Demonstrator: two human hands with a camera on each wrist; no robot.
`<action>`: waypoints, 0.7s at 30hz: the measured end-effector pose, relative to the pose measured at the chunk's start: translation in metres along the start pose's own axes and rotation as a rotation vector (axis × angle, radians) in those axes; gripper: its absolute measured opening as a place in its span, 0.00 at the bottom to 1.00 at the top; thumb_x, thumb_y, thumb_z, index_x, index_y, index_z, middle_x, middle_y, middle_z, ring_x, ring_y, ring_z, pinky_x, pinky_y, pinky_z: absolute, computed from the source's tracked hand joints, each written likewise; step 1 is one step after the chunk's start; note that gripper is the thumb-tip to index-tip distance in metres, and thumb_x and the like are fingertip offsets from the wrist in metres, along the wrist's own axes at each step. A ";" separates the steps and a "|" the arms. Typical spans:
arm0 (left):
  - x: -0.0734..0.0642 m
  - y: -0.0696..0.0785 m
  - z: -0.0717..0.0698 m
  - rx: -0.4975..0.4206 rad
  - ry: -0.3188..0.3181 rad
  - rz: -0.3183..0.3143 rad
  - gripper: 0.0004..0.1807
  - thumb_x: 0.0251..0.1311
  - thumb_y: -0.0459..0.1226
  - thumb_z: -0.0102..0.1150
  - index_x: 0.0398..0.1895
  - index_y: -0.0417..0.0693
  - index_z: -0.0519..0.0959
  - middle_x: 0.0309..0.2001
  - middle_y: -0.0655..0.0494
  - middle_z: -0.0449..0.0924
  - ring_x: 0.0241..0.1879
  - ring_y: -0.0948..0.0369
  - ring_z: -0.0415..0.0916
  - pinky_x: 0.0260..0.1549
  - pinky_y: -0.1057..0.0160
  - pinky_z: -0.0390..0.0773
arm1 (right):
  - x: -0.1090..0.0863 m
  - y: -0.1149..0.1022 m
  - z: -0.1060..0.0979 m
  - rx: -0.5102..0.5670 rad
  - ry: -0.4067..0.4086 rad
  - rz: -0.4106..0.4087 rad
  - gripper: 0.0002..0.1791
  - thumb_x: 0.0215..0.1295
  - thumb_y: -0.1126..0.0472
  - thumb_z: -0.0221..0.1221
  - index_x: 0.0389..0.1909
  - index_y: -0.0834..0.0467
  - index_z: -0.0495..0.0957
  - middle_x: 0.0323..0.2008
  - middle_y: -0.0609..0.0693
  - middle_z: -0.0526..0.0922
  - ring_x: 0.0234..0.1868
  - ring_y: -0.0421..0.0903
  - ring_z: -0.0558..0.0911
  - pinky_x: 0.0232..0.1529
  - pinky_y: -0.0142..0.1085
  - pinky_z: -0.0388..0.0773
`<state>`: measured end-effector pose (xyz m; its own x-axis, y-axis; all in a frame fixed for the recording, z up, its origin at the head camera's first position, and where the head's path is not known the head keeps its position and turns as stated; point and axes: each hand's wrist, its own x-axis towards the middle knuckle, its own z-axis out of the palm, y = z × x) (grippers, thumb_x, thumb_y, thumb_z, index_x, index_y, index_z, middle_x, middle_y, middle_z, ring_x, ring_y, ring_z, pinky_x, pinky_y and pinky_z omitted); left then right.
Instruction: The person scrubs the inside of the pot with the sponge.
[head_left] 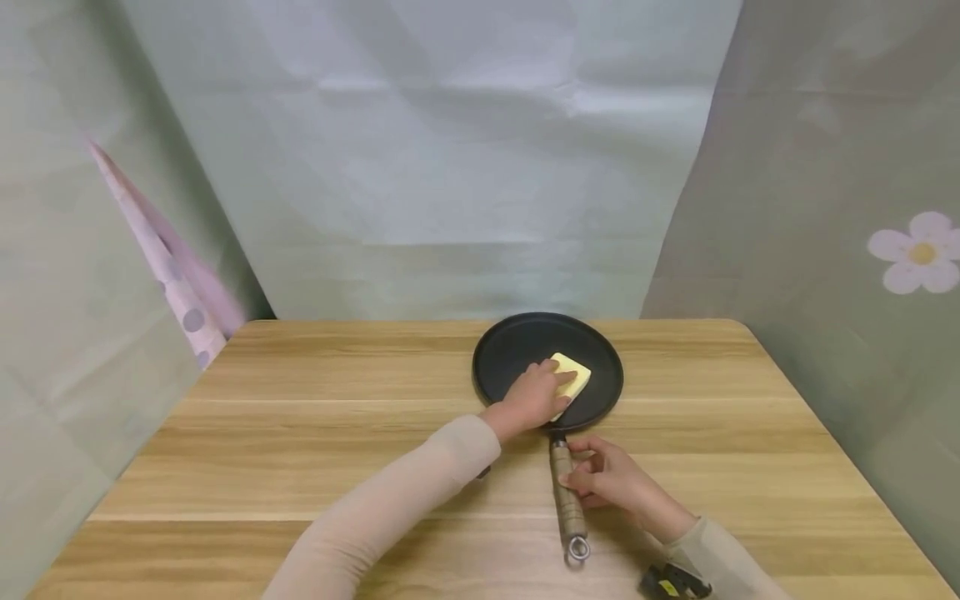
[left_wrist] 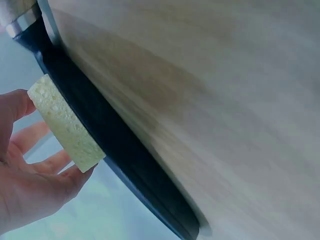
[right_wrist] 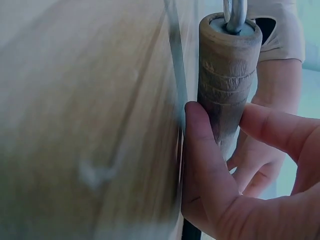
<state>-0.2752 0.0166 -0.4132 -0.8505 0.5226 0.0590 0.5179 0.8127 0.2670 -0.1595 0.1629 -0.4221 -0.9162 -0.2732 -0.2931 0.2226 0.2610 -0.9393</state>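
A round black frying pan (head_left: 517,346) lies on the wooden table, its handle (head_left: 567,500) pointing toward me. Over the pan, my left hand (head_left: 534,396) holds a pale yellow sponge (head_left: 576,377) by its edges. In the left wrist view the porous sponge (left_wrist: 67,125) sits between thumb and fingers, against the dark pan (left_wrist: 115,137). My right hand (head_left: 611,482) grips the handle from its right side. The right wrist view shows the wood-look handle (right_wrist: 227,75) between the thumb and fingers of the right hand (right_wrist: 240,200), with a metal ring (right_wrist: 236,17) at its end.
The wooden table (head_left: 337,375) reaches back to a pale green hanging cloth (head_left: 450,208). More cloth hangs at both sides, with a flower print (head_left: 921,252) on the right. A black device (head_left: 673,581) sits at the right wrist.
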 end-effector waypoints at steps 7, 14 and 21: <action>-0.007 -0.009 -0.014 -0.067 0.056 -0.016 0.25 0.66 0.43 0.57 0.67 0.55 0.71 0.68 0.44 0.63 0.60 0.45 0.68 0.57 0.50 0.71 | -0.002 -0.001 -0.002 -0.058 -0.017 -0.041 0.32 0.58 0.67 0.63 0.60 0.74 0.61 0.31 0.55 0.78 0.27 0.44 0.80 0.31 0.43 0.82; -0.016 -0.026 -0.024 -0.116 0.159 0.012 0.24 0.65 0.39 0.56 0.64 0.49 0.73 0.66 0.39 0.65 0.59 0.41 0.68 0.57 0.46 0.69 | -0.002 -0.002 -0.002 -0.080 -0.019 -0.031 0.32 0.58 0.67 0.63 0.60 0.74 0.61 0.32 0.55 0.77 0.28 0.45 0.78 0.31 0.42 0.82; -0.027 -0.045 -0.035 -0.137 0.232 0.015 0.23 0.65 0.37 0.56 0.63 0.43 0.74 0.65 0.35 0.66 0.64 0.40 0.63 0.63 0.45 0.62 | -0.002 -0.002 -0.004 -0.108 -0.025 -0.037 0.33 0.58 0.66 0.64 0.61 0.74 0.61 0.31 0.54 0.77 0.28 0.45 0.77 0.30 0.42 0.81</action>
<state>-0.2793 -0.0432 -0.3936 -0.8493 0.4484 0.2786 0.5267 0.7545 0.3915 -0.1595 0.1662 -0.4186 -0.9144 -0.3071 -0.2637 0.1502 0.3477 -0.9255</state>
